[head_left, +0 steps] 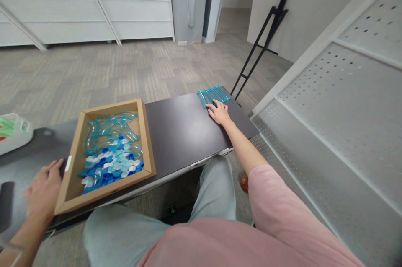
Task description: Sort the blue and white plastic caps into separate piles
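A single row of straight teal sticks (214,94), see-through plastic and laid side by side touching, lies at the far right end of the table; they sit too close together to count surely. The right hand (219,112) is stretched out to them, palm down and fingers spread flat, the fingertips on the near ends of the sticks and nothing gripped. The left hand (44,189) is loosely open, its fingers resting against the left outer wall of the one wooden tray (150,149), beside a small white tag (68,163); it clasps nothing. Inside the tray lie several curved clear teal channels (109,126) at the far end and a heap of many small hexagon tiles (108,166) in dark blue, pale blue and white at the near end. Both tray and sticks rest well apart on one long dark table (179,133), smooth and faintly glossy. One pale plastic container (14,130) sits at the left edge. Grey patterned carpet (94,70) covers the floor, a black metal stand (264,36) leans by the wall, and white perforated metal panels (339,103) rise at the right.
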### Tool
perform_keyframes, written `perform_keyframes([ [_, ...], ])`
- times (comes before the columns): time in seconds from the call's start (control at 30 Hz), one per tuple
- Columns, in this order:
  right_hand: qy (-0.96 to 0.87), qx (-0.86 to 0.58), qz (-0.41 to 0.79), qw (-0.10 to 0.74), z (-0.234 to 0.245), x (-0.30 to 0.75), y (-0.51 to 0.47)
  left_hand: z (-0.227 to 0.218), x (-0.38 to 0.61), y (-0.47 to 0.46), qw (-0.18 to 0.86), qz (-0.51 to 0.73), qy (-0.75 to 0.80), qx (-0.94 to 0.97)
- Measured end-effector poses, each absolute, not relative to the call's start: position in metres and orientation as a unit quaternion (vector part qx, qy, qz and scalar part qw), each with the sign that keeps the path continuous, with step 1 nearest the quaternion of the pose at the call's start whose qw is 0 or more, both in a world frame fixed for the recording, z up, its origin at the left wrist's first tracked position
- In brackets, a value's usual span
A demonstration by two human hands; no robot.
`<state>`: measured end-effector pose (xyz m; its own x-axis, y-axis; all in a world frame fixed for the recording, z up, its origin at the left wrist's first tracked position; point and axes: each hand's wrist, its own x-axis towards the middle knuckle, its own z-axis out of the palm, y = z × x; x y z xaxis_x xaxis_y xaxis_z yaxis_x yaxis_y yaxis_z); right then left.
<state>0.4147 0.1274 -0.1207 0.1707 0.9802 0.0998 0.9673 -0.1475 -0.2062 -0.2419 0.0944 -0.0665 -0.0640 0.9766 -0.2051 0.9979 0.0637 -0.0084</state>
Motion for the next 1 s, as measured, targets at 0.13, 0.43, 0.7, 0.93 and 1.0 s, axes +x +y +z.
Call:
perform_keyframes([
  [0.13,-0.637,-0.762,0.039,0.112,-0.12,0.415,0.129,-0.061,-0.233,0.091,0.114,-0.01,0.756,0.644],
  [0.43,-0.61,-0.784,0.074,0.093,-0.114,0.41,0.138,-0.051,-0.225,0.085,0.114,0.0,0.75,0.652],
  [0.7,-0.609,-0.785,0.046,0.107,-0.113,0.403,0.135,-0.044,-0.22,0.08,0.127,0.024,0.743,0.657],
  [0.93,-0.605,-0.784,0.038,0.136,-0.116,0.401,0.134,-0.039,-0.213,0.077,0.136,0.036,0.754,0.642],
  [1.0,-0.6,-0.784,0.029,0.157,-0.118,0.401,0.135,-0.041,-0.214,0.079,0.129,0.028,0.754,0.643],
])
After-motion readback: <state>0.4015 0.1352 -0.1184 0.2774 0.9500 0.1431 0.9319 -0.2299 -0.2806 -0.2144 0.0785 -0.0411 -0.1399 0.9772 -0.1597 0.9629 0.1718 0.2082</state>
